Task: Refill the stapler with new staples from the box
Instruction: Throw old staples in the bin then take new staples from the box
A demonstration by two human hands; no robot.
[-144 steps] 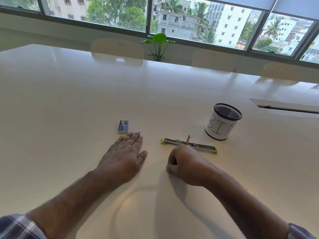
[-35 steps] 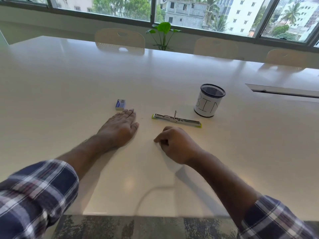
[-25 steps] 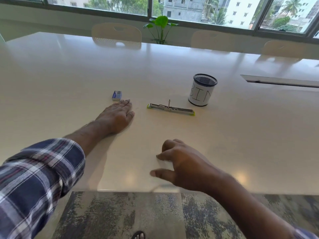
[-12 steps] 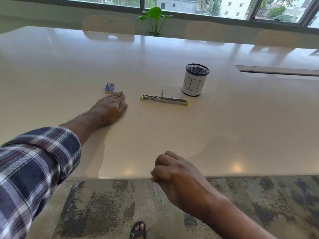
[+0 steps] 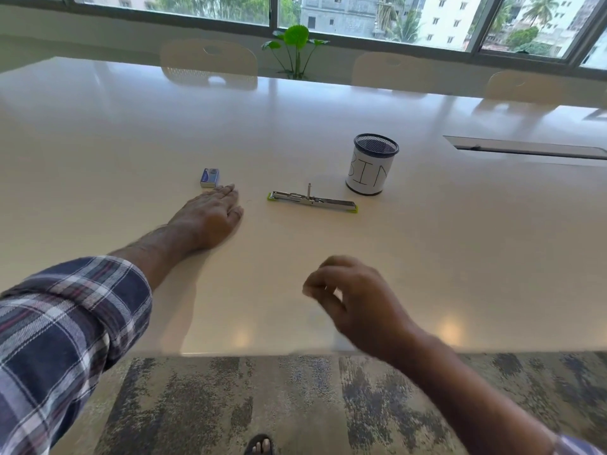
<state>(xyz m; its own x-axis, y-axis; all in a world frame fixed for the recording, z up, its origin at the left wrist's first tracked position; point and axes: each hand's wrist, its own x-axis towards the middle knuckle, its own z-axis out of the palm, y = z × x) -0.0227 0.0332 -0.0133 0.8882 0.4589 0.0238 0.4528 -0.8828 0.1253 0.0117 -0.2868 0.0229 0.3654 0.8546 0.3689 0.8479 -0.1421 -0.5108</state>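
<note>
The stapler (image 5: pixel 312 201) lies swung wide open and flat on the white table (image 5: pixel 460 257), near the middle. A small metal piece sticks up from it. The little blue box (image 5: pixel 209 177) of staples sits to its left, well apart from it. A white cup (image 5: pixel 371 169) with "BIN" written on it stands just behind the stapler's right end.

The left hand (image 5: pixel 210 218) lies flat on the table, palm down, fingers together. Its fingertips are just beside the box. The right hand (image 5: pixel 348 297) hangs above the near edge of the table with loosely curled fingers. It looks blurry, and I cannot tell if it pinches anything.

The box comes first, I think. The left hand is closest, so it should slide forward and pick it up gently. Then the right hand can open it slowly, so the tiny staples don't spill.
</note>
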